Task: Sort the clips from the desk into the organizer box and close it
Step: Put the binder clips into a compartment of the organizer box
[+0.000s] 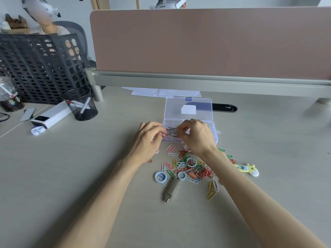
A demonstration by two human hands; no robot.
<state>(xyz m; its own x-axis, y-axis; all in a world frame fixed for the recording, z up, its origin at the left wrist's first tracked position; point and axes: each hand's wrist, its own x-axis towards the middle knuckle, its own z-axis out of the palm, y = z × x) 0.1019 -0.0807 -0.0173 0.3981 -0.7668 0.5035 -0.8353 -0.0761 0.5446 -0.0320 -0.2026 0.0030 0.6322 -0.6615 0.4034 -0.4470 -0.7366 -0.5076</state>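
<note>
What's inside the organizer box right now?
In the organizer box, binder clips sit in the left-end compartments, pinched by the left hand and right hand. The right hand covers the middle compartments; their contents cannot be seen.

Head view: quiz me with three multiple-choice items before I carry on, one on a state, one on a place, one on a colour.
1. The organizer box lid is: A) shut B) open, standing up C) taken off.
2. The USB stick lies: A) inside a compartment B) behind the box C) on the desk, at the clip pile's near edge.
3. The mesh pen cup is: A) black B) white C) pink.
Key: 1 B, the lid rises behind the compartments; 2 C, it rests on desk beside the clips; 3 A, its mesh is black.
</note>
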